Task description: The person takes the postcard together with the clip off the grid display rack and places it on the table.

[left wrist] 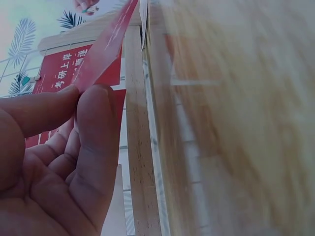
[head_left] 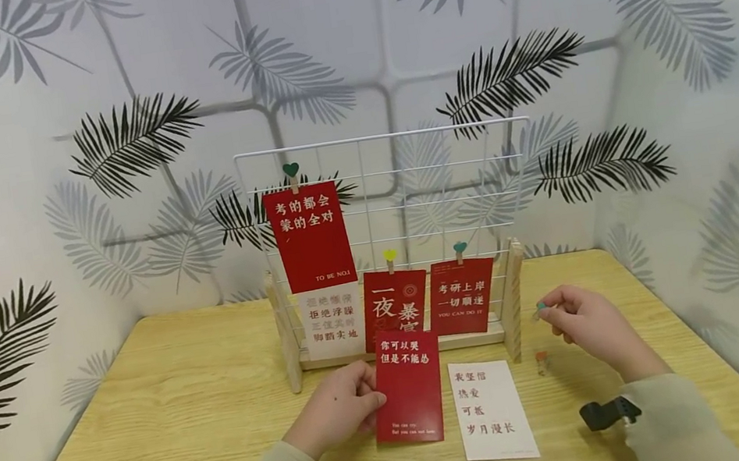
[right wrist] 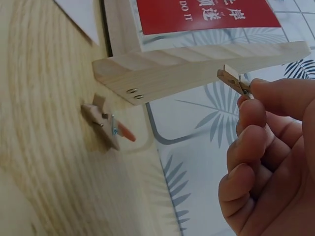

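Observation:
My left hand (head_left: 343, 403) pinches the left edge of a red card (head_left: 408, 390) between thumb and fingers; the card is raised in front of the white wire grid rack (head_left: 371, 138). In the left wrist view that card is seen nearly edge-on. On the right, my right hand (head_left: 584, 322) pinches a small wooden clothespin (right wrist: 234, 81) with a teal top. Below that hand, another clothespin (right wrist: 103, 120) with an orange top rests on the table. A white card (head_left: 492, 410) with red writing lies beside the held red card.
Clothespins fix a tall red card (head_left: 314, 250), a middle red card (head_left: 380, 304) and a right red card (head_left: 462, 280) to the grid. Under the tall one hangs a white card (head_left: 332, 318). Wooden feet (head_left: 516, 300) support the rack on the wooden table (head_left: 172, 392).

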`<state>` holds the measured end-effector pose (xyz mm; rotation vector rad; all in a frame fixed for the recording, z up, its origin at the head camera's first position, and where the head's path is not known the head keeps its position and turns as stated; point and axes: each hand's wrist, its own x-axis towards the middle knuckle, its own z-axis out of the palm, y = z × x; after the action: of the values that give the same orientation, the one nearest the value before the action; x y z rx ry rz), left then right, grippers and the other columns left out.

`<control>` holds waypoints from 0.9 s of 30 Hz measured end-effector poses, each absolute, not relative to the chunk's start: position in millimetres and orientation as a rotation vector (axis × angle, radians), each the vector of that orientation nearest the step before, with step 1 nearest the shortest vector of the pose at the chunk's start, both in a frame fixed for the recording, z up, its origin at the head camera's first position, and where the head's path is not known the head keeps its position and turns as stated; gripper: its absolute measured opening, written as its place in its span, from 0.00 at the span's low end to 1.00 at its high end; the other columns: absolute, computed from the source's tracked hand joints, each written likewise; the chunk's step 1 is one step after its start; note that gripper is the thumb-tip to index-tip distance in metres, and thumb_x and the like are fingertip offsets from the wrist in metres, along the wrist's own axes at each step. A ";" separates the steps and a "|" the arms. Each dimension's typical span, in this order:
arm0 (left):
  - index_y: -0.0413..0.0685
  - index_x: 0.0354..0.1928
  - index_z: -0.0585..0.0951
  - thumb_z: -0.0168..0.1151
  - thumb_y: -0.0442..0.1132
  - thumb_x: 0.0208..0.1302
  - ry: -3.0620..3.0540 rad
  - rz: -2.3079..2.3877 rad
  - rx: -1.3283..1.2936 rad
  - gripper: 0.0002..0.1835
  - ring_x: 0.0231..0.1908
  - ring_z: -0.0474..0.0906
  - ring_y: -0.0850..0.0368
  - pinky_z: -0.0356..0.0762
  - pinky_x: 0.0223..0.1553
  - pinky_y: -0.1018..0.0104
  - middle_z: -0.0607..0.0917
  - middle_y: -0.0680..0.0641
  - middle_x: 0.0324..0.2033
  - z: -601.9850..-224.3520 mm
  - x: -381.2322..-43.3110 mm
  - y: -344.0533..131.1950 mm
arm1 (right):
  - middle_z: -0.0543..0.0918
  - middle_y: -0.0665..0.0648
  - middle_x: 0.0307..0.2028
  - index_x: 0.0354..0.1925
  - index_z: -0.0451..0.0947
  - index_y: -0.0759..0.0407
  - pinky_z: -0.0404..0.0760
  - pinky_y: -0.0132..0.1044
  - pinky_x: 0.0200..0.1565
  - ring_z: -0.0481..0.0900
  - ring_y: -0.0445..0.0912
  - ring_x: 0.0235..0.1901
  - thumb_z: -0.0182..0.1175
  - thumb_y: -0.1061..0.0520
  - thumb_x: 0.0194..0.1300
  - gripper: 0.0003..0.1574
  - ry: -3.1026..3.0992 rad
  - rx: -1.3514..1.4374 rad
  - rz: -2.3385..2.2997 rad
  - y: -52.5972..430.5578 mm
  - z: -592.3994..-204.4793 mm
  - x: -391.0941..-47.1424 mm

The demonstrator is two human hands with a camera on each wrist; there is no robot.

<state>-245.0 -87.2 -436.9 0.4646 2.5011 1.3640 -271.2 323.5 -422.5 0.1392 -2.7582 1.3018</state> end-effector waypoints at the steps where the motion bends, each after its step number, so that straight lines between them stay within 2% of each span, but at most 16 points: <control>1: 0.48 0.38 0.77 0.65 0.37 0.69 2.498 1.364 0.465 0.05 0.24 0.82 0.55 0.80 0.27 0.62 0.81 0.48 0.26 -437.0 -244.9 -87.6 | 0.78 0.56 0.27 0.50 0.77 0.59 0.73 0.38 0.26 0.74 0.48 0.25 0.58 0.44 0.75 0.20 -2.765 0.133 1.310 323.5 -424.4 -271.8; 12: 0.46 0.35 0.76 0.67 0.36 0.67 2.503 1.305 0.488 0.07 0.22 0.81 0.54 0.79 0.26 0.61 0.81 0.48 0.23 -437.9 -241.8 -88.8 | 0.76 0.54 0.23 0.47 0.76 0.65 0.73 0.36 0.24 0.72 0.46 0.22 0.58 0.52 0.75 0.16 -2.829 0.118 1.356 332.0 -438.1 -274.1; 19: 0.45 0.36 0.76 0.67 0.34 0.66 2.472 1.308 0.464 0.07 0.23 0.82 0.54 0.81 0.27 0.60 0.82 0.47 0.23 -438.0 -240.0 -87.3 | 0.75 0.55 0.24 0.43 0.77 0.65 0.72 0.36 0.26 0.72 0.48 0.24 0.59 0.50 0.75 0.16 -2.920 0.138 1.357 345.2 -440.8 -270.8; 27: 0.43 0.38 0.77 0.65 0.33 0.67 2.381 1.334 0.417 0.06 0.22 0.82 0.53 0.83 0.24 0.59 0.83 0.44 0.24 -441.5 -241.4 -88.0 | 0.77 0.56 0.25 0.39 0.79 0.64 0.74 0.37 0.27 0.72 0.47 0.23 0.59 0.50 0.75 0.16 -2.998 0.207 1.377 354.8 -445.5 -271.4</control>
<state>-241.4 -88.0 -441.5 0.4173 2.3807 1.3343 -271.4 354.8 -445.5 0.2074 -2.9984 1.3771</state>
